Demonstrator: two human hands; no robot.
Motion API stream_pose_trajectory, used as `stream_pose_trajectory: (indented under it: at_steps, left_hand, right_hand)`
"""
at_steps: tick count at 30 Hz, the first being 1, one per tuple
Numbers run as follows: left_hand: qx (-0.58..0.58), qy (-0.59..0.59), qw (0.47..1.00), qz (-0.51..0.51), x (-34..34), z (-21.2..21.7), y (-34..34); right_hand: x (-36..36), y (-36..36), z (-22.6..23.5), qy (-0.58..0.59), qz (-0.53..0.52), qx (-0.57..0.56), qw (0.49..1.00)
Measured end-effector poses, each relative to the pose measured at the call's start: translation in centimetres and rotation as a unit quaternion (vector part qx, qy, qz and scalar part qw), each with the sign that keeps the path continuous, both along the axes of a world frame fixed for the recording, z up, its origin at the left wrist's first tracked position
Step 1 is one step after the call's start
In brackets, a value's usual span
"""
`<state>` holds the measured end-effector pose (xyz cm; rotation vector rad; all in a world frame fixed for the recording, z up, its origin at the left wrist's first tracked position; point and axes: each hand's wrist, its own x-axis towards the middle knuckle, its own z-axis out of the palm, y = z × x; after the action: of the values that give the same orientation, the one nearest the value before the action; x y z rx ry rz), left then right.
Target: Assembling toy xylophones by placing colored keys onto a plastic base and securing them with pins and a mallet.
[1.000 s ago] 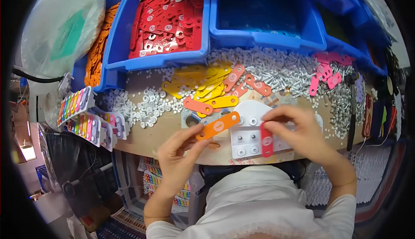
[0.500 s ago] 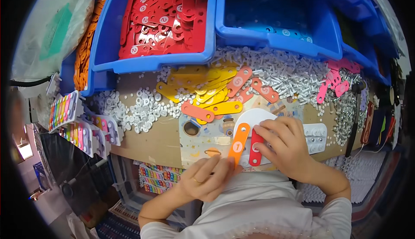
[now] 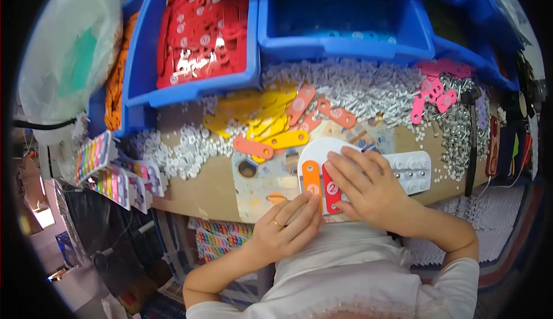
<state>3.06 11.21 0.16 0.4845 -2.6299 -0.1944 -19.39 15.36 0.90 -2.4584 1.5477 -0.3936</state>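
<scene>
Orange bar (image 3: 311, 175) straightened along base's (image 3: 319, 148) left edge, left hand (image 3: 288, 227) pinching it, right hand (image 3: 371, 189) spread.

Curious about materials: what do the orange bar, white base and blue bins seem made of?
Orange bar: thin, evenly coloured; perhaps painted metal or plastic. White base: smooth with raised rings; probably moulded plastic. Blue bins: shiny, rounded rims; likely plastic.

Left of the yellow bars (image 3: 273, 111) are toy xylophones (image 3: 117, 186) and a cloudy plastic bag (image 3: 55, 68); right of those bars lie silver pins (image 3: 377, 103) and pink bars (image 3: 417, 111).
</scene>
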Motion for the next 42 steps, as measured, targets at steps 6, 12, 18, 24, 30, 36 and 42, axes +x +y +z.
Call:
stream_pose_trajectory:
  at_steps: [6,12,18,24,30,36,42]
  left_hand:
    - [0.062,0.062,0.996,-0.027,-3.3,7.4,-7.2]
    - [0.017,-0.15,0.989,0.002,-13.0,6.6,-21.8]
    - [-0.088,-0.245,0.953,-0.154,-18.0,-0.6,-27.3]
    - [-0.099,-0.189,0.956,-0.204,-18.3,0.5,-28.6]
    - [0.088,-0.161,0.983,-0.027,-16.7,4.0,-24.9]
    - [0.617,0.037,0.784,0.052,-13.4,6.8,-20.9]
    - [0.452,0.097,0.881,0.099,-9.1,7.5,-13.4]
  right_hand:
    - [-4.0,-4.8,3.6,-0.115,-0.053,-0.107,0.986]
    - [-12.3,-10.9,2.5,-0.091,-0.129,-0.153,0.976]
    - [-20.8,-12.1,4.1,-0.071,-0.327,-0.123,0.934]
    - [-27.9,-15.1,1.1,-0.008,-0.263,0.061,0.963]
    - [-28.2,-17.0,-1.4,0.164,-0.217,0.075,0.959]
    - [-28.1,-13.5,1.2,0.148,-0.326,0.035,0.933]
    - [-16.1,-5.7,8.1,-0.132,-0.357,-0.113,0.918]
